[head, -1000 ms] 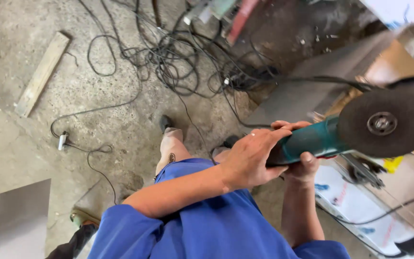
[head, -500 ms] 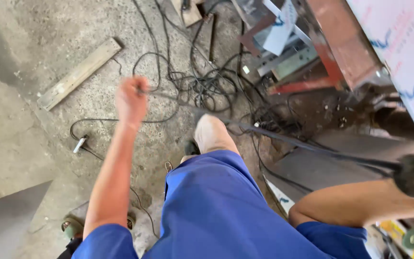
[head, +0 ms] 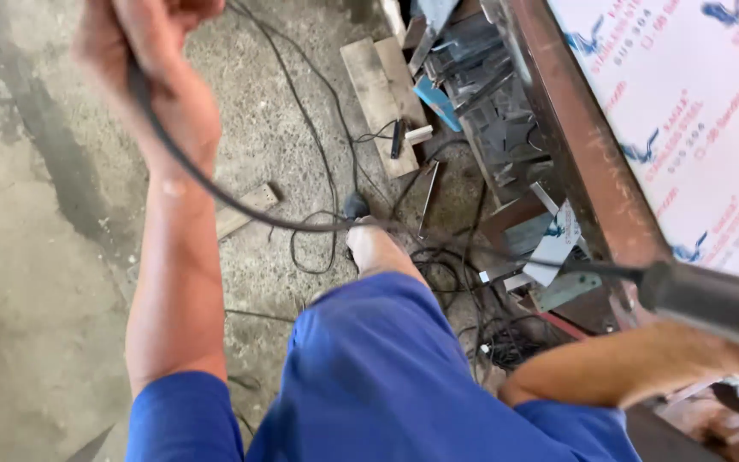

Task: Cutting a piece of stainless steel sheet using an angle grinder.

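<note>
The left hand has come up and closer since a moment ago, when it hung open-fingered over the floor; now it is a closed fist around the black power cord. From that fist the cord sags down past the forearm, crosses above the person's foot, and runs to the dark rear end of the power tool at the right edge. The right hand is out of sight past that edge, only the forearm showing under the tool, so its grip cannot be told. On the concrete floor lie tangled cables, wooden boards and metal scraps beside a rusty steel beam.
</note>
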